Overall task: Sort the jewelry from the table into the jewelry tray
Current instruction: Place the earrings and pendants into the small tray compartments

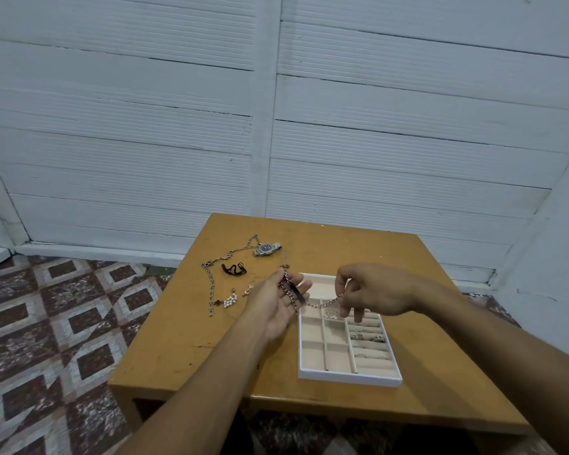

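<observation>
**Chain bracelet held between both hands above the tray's far left corner**

A silver chain bracelet [293,297] is seen stretched between the two hands, over the far left corner of the jewelry tray [349,379]. The left hand [278,305] is turned palm up with its fingers loosely extended. One end of the bracelet is draped across that palm and fingers, running from near the thumb tip down toward the heel of the hand. Whether the thumb presses on the links cannot be told. The right hand [372,290] is held palm down over the tray's far end. The other end of the bracelet is pinched between its thumb and forefinger, and the remaining fingers are curled downward toward the tray. Between the hands the chain sags slightly, clear of the compartments below.

The tray, white-rimmed with a beige lining, is set on the wooden table [342,244] at the right of centre. Several rings [367,336] are lodged in the ring rolls along its right side, and a small pale piece is seen in a far middle compartment.

More jewelry is laid on the table to the left of the tray. A wristwatch [266,249] lies farthest away, and a long link necklace [211,280] is looped from beside it toward the near left. A black piece [234,269] is placed inside that loop. A pearl cluster [230,302] and a small gold piece [247,289] lie just beside the left hand.
</observation>
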`<state>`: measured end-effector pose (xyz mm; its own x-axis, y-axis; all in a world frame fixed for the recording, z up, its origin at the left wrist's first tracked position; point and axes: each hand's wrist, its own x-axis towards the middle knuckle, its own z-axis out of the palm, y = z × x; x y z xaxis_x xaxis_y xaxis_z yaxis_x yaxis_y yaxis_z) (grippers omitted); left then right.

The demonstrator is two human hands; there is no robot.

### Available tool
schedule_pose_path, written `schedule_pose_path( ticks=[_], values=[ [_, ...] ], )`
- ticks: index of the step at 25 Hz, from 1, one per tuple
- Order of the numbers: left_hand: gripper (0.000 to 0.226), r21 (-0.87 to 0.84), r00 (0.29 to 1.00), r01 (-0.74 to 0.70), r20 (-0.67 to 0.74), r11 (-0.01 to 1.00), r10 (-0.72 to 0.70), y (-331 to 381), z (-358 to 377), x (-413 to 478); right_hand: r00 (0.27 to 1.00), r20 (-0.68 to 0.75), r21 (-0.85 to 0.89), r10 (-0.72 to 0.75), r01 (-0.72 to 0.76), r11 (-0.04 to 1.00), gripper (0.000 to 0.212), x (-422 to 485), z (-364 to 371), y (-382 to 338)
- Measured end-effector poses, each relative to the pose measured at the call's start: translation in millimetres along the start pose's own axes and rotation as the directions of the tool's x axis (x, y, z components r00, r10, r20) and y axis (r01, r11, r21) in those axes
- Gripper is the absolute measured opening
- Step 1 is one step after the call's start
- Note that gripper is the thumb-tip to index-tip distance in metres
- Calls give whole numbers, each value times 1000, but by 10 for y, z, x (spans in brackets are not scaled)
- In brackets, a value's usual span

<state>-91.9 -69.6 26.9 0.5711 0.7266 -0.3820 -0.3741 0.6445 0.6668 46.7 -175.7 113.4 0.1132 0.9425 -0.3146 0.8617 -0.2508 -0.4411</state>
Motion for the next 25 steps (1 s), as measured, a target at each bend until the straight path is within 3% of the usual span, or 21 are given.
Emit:
schedule_pose_path(
  ticks=[8, 17, 21, 25],
  values=[
    [23, 176, 996, 55, 56, 983, -66, -119, -10, 7, 990, -89, -304, -107, 75, 950, 2, 272, 43, -269],
    [37, 434, 960, 214, 75, 875, -272, -35, -49, 64, 973, -218, -179, -78, 39, 983, 3, 497, 150, -145],
    [55, 466, 940, 240, 108, 852, -324, 11, -53, 99, 971, -235, -111, -52, 27, 993, 4, 558, 170, -76],
    [54, 467, 931, 254, 119, 847, -345, 57, -51, 109, 970, -242, -75, -33, 15, 997, 7, 621, 224, -19]
  ],
)
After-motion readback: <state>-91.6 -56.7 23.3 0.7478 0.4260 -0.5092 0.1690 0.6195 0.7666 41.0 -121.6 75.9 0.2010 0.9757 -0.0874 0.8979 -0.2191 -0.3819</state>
